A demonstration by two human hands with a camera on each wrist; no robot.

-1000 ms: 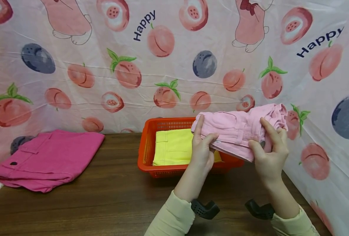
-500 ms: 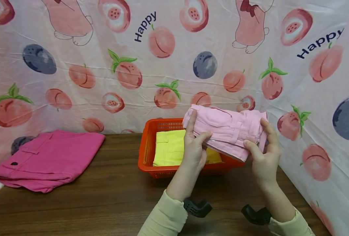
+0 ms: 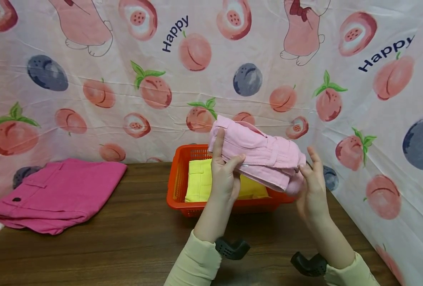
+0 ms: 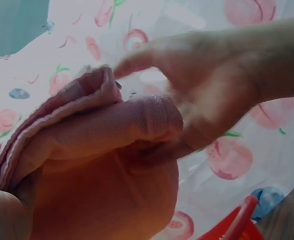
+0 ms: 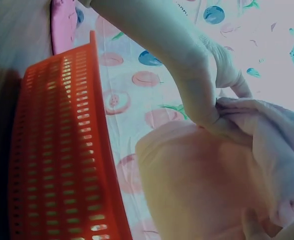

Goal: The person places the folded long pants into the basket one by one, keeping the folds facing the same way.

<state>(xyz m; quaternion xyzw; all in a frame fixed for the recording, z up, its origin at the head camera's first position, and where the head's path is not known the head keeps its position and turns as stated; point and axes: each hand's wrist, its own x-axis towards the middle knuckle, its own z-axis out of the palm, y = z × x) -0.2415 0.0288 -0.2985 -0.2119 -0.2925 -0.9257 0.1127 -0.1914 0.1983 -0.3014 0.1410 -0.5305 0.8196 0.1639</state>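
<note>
Folded light pink pants [image 3: 258, 145], with a belt loop and waistband showing, are held up above the front right of an orange basket [image 3: 177, 174]. My left hand [image 3: 223, 176] grips their left end, thumb on the near face and index finger along the edge. At the opposite end is my right hand [image 3: 313, 190], its fingers spread loosely about the folded edge. In the left wrist view the right hand [image 4: 211, 85] has its thumb by the upper layer and its fingers under the roll. Yellow folded pants [image 3: 198, 182] lie inside the basket, partly hidden by the left arm.
Bright pink folded pants [image 3: 72, 194] lie on the wooden table [image 3: 125, 242] at the left. A fruit-printed cloth [image 3: 211, 79] hangs behind and along the right side. Black wrist-worn pieces [image 3: 232, 249] protrude by both sleeves.
The light pink pants have moved left with my left hand and tilted, their right end lower. My right hand has loosened from its earlier grip, its fingers now spread at the edge.
</note>
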